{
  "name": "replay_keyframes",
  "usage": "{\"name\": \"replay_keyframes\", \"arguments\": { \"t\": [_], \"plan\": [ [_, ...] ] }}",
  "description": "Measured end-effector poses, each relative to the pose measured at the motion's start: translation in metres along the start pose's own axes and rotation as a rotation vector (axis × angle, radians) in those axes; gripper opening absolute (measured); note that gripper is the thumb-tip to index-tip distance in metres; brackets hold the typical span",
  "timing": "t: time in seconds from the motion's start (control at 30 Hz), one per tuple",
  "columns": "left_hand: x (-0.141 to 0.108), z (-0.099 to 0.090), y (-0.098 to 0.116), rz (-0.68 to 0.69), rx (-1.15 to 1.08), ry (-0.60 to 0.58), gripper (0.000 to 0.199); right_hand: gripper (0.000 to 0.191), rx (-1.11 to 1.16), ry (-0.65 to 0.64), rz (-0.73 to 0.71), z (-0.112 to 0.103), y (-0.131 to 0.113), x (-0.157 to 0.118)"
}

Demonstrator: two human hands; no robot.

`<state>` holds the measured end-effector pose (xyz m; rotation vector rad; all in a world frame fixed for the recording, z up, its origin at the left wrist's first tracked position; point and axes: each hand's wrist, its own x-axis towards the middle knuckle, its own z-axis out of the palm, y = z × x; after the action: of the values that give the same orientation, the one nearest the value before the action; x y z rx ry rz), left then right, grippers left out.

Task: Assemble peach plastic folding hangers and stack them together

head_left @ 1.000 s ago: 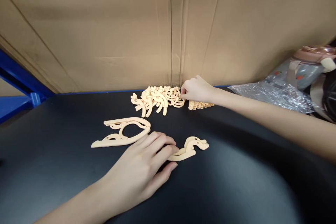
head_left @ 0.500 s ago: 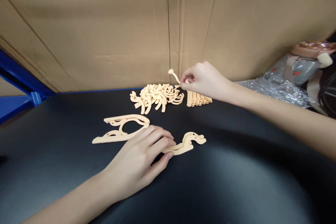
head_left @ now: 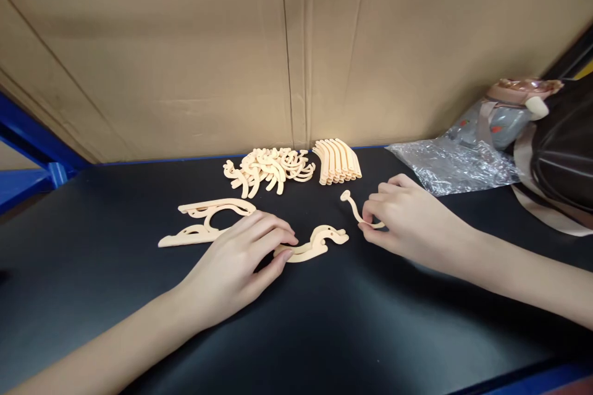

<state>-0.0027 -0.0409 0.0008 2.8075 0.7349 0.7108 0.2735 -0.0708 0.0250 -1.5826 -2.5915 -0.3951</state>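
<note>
My left hand (head_left: pixel 245 253) rests low over the table, its thumb and fingertips pinching the left end of a cream hanger arm (head_left: pixel 315 248) with a hooked right end. Between the fingers of my right hand (head_left: pixel 403 219) is a thin curved cream plastic piece (head_left: pixel 352 205) with a round flat end. That piece is held just above the table, to the right of the hanger arm. Behind my left hand lies a folded cream hanger (head_left: pixel 189 237), partly covered by the fingers.
At the back of the black table (head_left: pixel 111 197), a heap of curved cream pieces (head_left: pixel 264 170) lies beside a neat row of hanger arms (head_left: pixel 336 160). To the right are a clear plastic bag (head_left: pixel 454 166), a drinking bottle (head_left: pixel 500 114) and a dark bag (head_left: pixel 565 142). Cardboard (head_left: pixel 194 62) stands behind.
My right hand has come from the back of the table toward the front right, carrying the curved piece. My left hand stays on the hanger arm. The view has shifted slightly.
</note>
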Motion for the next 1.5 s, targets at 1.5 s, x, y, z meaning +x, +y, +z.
{"name": "replay_keyframes", "arguments": {
  "t": [1.5],
  "plan": [
    [0.001, -0.001, 0.001, -0.002, -0.015, -0.044, 0.017, 0.026, 0.614, -0.106, 0.622, 0.049, 0.110, 0.097]
  ]
}}
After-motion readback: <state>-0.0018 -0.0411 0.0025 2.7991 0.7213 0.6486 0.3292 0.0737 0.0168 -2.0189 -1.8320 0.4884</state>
